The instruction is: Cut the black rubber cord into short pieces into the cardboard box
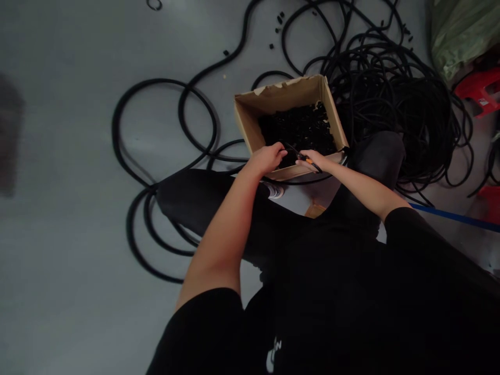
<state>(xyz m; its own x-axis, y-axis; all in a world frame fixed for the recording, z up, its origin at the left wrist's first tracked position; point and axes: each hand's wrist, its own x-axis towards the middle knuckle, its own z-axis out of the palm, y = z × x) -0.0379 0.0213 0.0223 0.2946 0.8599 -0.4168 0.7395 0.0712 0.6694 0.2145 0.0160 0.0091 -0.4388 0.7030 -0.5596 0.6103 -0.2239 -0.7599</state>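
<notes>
Over the near edge of an open cardboard box [241,122], my left hand [269,158] is closed, its fingers pinched together. Something dark shows at its fingertips, too small to make out. Close on the right, my right hand [317,159] grips a pliers-like hand tool [310,162] with black and orange handles. The tool's dark front end points left towards my left fingers; whether its jaws touch anything cannot be seen. Inside the box lies a heap of small black pieces [299,125]. A black hose [300,183] runs just below the box's near side.
A large tangle of black hose [394,99] lies right of the box, with loose loops [117,122] on the grey floor at left. Small black pieces [279,20] are scattered beyond. A red plastic stool [478,91] and a green sack [463,34] stand at far right.
</notes>
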